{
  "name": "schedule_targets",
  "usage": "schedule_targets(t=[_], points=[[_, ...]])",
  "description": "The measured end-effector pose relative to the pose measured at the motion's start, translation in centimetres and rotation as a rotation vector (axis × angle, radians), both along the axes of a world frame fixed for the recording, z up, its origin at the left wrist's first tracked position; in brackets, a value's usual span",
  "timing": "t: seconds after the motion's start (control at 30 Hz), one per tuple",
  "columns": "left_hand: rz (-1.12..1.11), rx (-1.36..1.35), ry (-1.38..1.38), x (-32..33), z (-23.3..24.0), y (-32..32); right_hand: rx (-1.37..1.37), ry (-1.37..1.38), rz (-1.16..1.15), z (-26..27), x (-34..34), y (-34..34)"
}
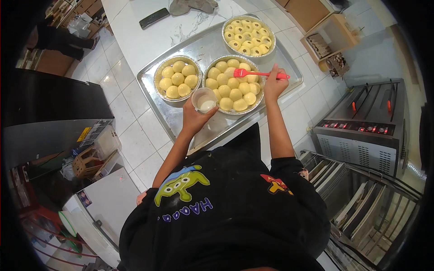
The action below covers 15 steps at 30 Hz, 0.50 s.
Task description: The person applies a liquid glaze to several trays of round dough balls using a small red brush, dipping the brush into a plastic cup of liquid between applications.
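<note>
My left hand point(196, 117) grips a small clear plastic cup point(205, 101) with pale liquid in it, over the near left rim of the middle foil pan. In my right hand point(275, 84) is a red silicone pastry brush point(261, 74). Its bristles rest on or just above the dough balls point(233, 83) in that round foil pan point(234, 112). To the left, a smaller foil pan point(159, 94) holds several glossy dough balls point(177, 78). Beyond, a third foil pan point(273, 47) contains dough balls with dark spots on top point(248, 35).
A large metal baking tray point(200, 135) carries the pans on a white marbled table point(135, 44). A phone point(154, 18) and a grey cloth point(193, 6) lie at its far end. An oven point(359, 125) and a tray rack point(359, 203) stand right. Another person point(64, 39) stands far left.
</note>
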<state>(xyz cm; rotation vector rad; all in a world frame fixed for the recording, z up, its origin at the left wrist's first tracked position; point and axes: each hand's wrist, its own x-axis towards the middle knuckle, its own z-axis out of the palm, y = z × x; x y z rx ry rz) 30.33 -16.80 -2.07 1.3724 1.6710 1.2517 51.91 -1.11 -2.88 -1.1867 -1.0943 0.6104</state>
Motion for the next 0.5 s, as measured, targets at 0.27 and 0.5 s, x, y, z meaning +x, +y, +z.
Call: schedule_targets(t=[0.27,0.5], points=[[-0.019,0.030,0.023,0.5,0.6,0.0,0.044,-0.120,0.075,0.1,-2.0,-0.6],[0.002,0.033,0.003,0.0,0.3,-0.4,0.086,-0.090,0.053,1.2,-0.6,-0.8]])
